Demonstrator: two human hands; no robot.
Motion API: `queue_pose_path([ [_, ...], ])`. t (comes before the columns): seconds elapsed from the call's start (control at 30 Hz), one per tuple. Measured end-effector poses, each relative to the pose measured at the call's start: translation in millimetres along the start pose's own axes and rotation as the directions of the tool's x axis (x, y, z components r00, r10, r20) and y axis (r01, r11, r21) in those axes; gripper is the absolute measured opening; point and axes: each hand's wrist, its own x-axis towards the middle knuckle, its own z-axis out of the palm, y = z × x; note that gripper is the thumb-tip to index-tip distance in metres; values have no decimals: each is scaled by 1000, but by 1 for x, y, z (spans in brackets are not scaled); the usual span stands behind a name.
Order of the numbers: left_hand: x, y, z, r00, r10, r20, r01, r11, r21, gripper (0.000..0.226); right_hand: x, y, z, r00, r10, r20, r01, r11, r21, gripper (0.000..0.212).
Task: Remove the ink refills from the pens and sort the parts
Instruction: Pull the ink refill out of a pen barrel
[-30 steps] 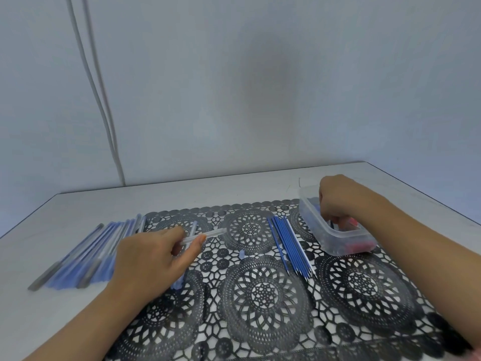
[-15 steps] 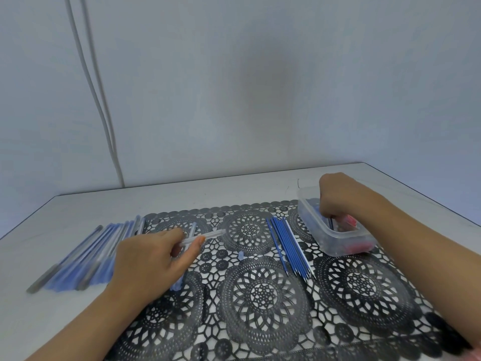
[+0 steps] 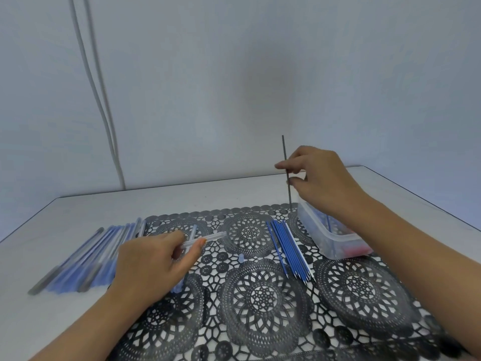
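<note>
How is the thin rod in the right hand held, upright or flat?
Upright. The thin rod stands nearly vertical, pinched by the right hand, its lower end near the clear tub's far corner.

- The worktop (image 3: 234, 194) is pale and matt, and its far edge meets a plain wall.
- A black lace-pattern mat (image 3: 260, 295) covers the middle and right of it, reaching the near edge.
- A row of pens (image 3: 86, 259) lies side by side on the bare surface at the left, just beside the mat's edge.
- On the mat lie a bundle of blue refills (image 3: 289, 251), a small clear piece (image 3: 241, 257) to their left, and a clear plastic tub (image 3: 335, 243) to their right.
</note>
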Motion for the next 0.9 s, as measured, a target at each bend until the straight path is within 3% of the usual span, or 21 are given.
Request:
queue_pose_path([
  [0.2,1,1,-2,1000,-6,1,6,1000,-10,57,-16,-15,23,916,-371,-151,356,927,-117,12],
  [0.4,3,4,-6,1000,-6,1,6,1000,-12,52,-37,-24,53,835,-548,-52,534,829,-162,49],
  [0.63,0,1,-4,999,-36,4,36,999,-16,53,-44,-26,55,837,-530,140,545,832,-105,80],
  [0.8,-2,-3,0,996,-92,21,92,996,-15,54,-43,-22,58,857,-482,185,511,840,-179,99],
  [0.9,-2,-3,2,994,-105,21,105,994,-7,51,-43,-19,62,862,-470,190,501,846,-181,99],
])
